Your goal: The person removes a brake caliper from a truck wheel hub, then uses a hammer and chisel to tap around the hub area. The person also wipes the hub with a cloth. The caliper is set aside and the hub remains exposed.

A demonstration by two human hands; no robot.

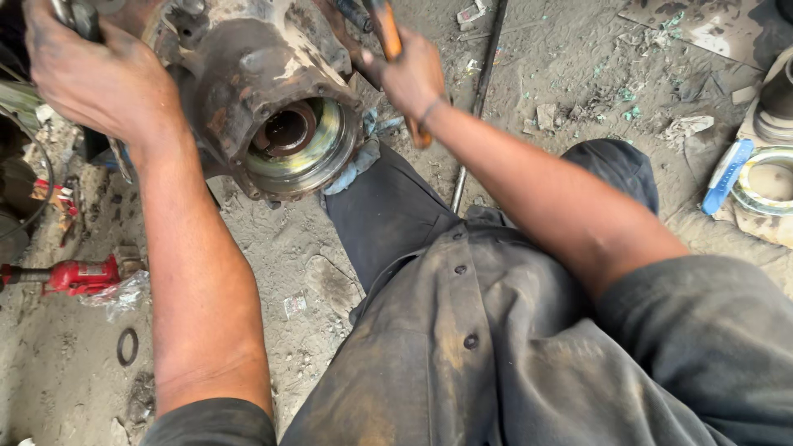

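Rusty wheel hub point(273, 99) sits low over the dirt floor point(273, 248); heavy, rigid, greasy, best gripped by its outer body. Left hand point(99, 78) braces its top, fingers wrapped. Right hand point(413, 74) fingers clench an orange-handled tool point(388, 37).

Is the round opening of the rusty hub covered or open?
Open. The rusty hub has no cap; its inner rings and greasy bore are exposed.

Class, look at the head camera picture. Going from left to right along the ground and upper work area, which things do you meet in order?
Red jack → left hand → rusty wheel hub → right hand holding an orange-handled tool → thin metal rod → blue tube → ring.
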